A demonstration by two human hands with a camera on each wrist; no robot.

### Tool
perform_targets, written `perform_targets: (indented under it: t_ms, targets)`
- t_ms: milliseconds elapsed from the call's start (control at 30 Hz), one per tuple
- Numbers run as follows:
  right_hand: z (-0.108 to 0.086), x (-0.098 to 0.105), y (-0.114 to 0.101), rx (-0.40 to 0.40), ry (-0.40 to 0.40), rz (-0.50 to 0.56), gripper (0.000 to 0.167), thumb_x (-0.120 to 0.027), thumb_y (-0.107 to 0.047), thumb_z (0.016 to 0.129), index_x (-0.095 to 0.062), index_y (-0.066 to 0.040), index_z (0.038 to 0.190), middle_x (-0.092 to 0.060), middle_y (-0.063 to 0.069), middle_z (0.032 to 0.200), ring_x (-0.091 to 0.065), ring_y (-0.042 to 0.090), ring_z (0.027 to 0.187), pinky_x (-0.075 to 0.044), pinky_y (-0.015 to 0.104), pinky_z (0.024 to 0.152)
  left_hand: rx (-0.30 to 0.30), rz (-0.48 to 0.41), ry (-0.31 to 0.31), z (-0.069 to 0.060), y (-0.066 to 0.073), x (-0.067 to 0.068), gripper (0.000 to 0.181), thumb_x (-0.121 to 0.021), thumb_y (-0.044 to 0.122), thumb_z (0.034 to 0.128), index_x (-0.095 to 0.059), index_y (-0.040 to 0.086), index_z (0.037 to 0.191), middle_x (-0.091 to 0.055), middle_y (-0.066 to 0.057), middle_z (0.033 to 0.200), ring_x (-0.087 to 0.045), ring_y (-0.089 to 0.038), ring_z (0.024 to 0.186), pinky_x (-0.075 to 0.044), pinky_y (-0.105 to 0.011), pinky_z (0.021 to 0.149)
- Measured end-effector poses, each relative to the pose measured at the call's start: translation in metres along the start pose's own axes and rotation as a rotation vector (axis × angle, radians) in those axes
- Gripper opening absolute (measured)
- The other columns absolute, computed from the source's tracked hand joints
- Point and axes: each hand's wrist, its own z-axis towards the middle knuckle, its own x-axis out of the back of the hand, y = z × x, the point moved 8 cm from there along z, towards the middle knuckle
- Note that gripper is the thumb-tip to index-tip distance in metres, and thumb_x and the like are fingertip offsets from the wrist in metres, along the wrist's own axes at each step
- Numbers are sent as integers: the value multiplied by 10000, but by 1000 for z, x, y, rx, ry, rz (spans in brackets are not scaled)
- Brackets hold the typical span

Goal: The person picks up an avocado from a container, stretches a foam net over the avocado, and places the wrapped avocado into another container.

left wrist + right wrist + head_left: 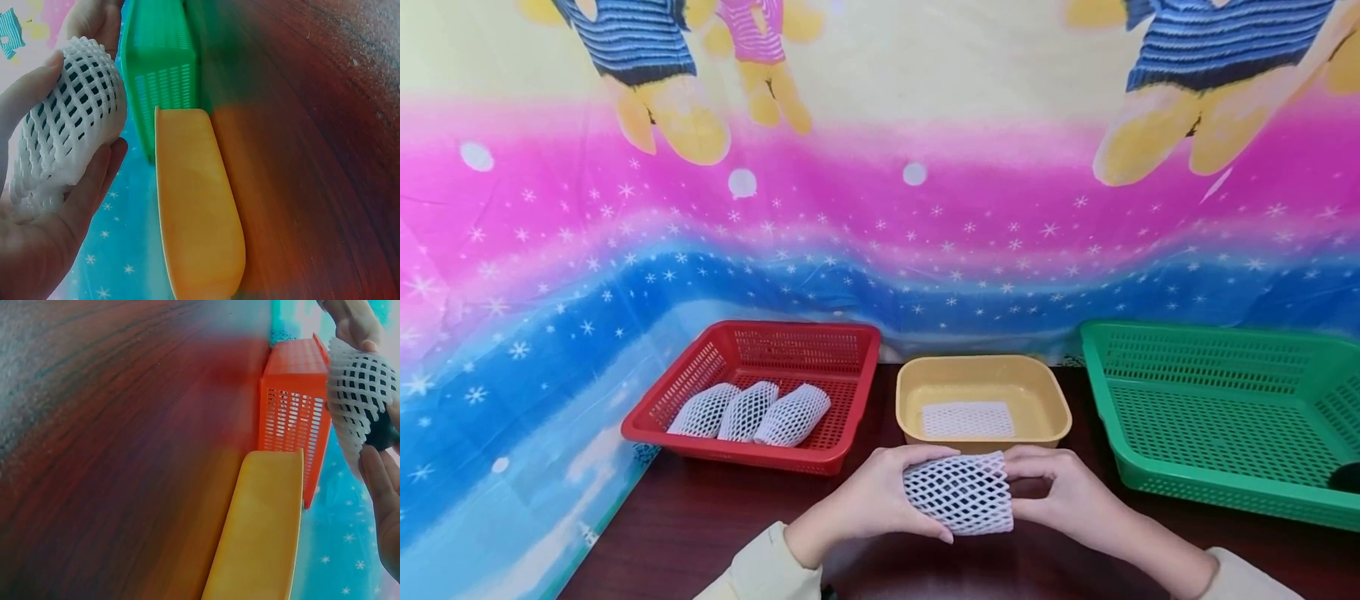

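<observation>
A white foam net sleeve (pixel 958 493) with a dark, smooth, rounded thing (pixel 380 432) inside it is held above the table in front of the yellow tub. My left hand (pixel 868 496) grips its left end, thumb on one side and fingers on the other. At the sleeve's right-hand mouth, my right hand (pixel 1071 500) holds the edge between thumb and fingers. The dark thing shows through the mesh and at that mouth in the right wrist view; its kind is not clear.
A red basket (pixel 827 458) at left holds 3 net-wrapped things (pixel 793 415). The yellow tub (pixel 983 367) contains flat white foam netting (pixel 967 419). At right stands a green basket (pixel 1210 487) with a black thing (pixel 1347 477) at its right edge. A printed cloth (pixel 880 208) hangs behind.
</observation>
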Motion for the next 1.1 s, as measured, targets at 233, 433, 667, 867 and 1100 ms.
perform_targets:
  t_ms: [233, 433, 667, 867, 1100]
  targets:
    - [2, -4, 0, -12, -22, -45, 241, -874, -84, 808, -797, -106, 1035, -726, -33, 1065, -664, 70, 991, -560, 226, 813, -17, 44, -14, 0, 0, -2, 747, -981, 162, 669, -659, 178, 1343, -693, 90, 1152, -612, -35, 1007, -510, -238, 899]
    - [4, -7, 1, -20, -29, -42, 272, -868, -108, 825, -787, -98, 1085, -731, -14, 1100, -656, 75, 1045, -578, 250, 798, -32, 91, -23, 0, -1, -1, 730, -970, 209, 683, -624, 210, 1326, -668, 100, 1159, -598, -35, 1025, -508, -244, 911]
    - [7, -13, -3, 6, -42, -12, 307, -842, -51, 840, -757, -63, 1135, -715, 49, 1120, -672, 76, 996, -595, 282, 760, -23, 161, -52, 2, -1, -4, 777, -947, 207, 699, -556, 214, 1371, -624, 71, 1234, -563, -37, 1074, -500, -240, 923]
    - [8, -13, -1, -11, -47, 27, 305, -826, -5, 841, -740, 15, 1132, -736, 106, 1088, -682, 65, 963, -599, 288, 723, -37, 216, -58, 2, 1, -3, 762, -941, 245, 711, -577, 206, 1380, -626, 68, 1259, -558, -31, 1090, -498, -235, 925]
    - [12, -11, -3, -26, -99, 25, 296, -812, -51, 874, -737, 2, 1155, -740, 69, 1102, -682, 67, 978, -598, 288, 733, -40, 217, -68, 1, 4, 1, 707, -911, 287, 733, -577, 224, 1352, -629, 106, 1204, -574, -13, 1039, -506, -220, 894]
